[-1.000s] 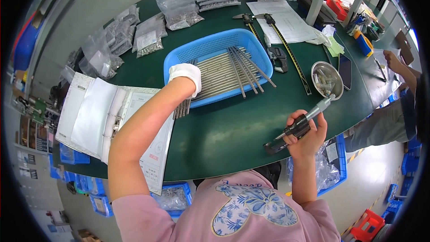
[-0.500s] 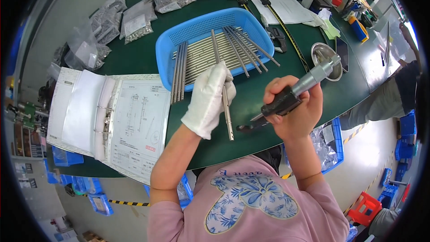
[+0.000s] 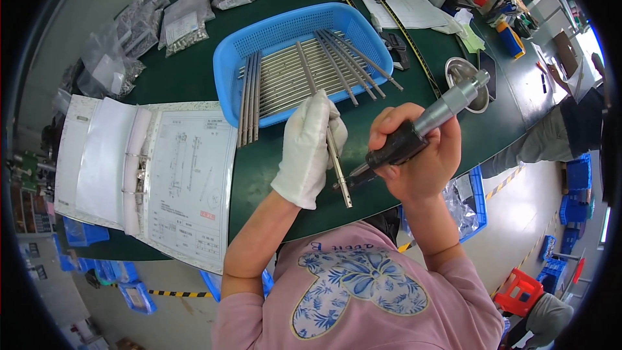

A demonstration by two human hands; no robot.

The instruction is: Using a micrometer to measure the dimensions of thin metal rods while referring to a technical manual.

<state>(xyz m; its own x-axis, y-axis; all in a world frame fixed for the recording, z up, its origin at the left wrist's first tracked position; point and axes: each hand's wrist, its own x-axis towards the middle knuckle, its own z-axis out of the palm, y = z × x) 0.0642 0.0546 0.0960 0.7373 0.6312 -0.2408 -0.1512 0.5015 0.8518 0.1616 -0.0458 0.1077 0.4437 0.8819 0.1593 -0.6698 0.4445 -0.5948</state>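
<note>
My left hand (image 3: 310, 146), in a white glove, grips a thin metal rod (image 3: 337, 167) that points down toward me. My right hand (image 3: 418, 155), bare, holds a black and silver micrometer (image 3: 424, 123) whose jaws close around the rod near its lower end. Both hands are raised above the green table (image 3: 194, 71), close in front of my chest. Just beyond them sits a blue basket (image 3: 249, 45) holding several more metal rods (image 3: 304, 71), some lying side by side and some crossed on top.
An open ring binder (image 3: 129, 175) with a drawing sheet lies at the left. Plastic bags of small parts (image 3: 181, 26) sit at the far left. A caliper (image 3: 389, 19), papers and a metal dish (image 3: 463, 81) lie to the right. Another person (image 3: 570, 123) stands at the right edge.
My left hand took a rod out of the basket and brought it toward me. My right hand raised the micrometer and closed it onto the rod.
</note>
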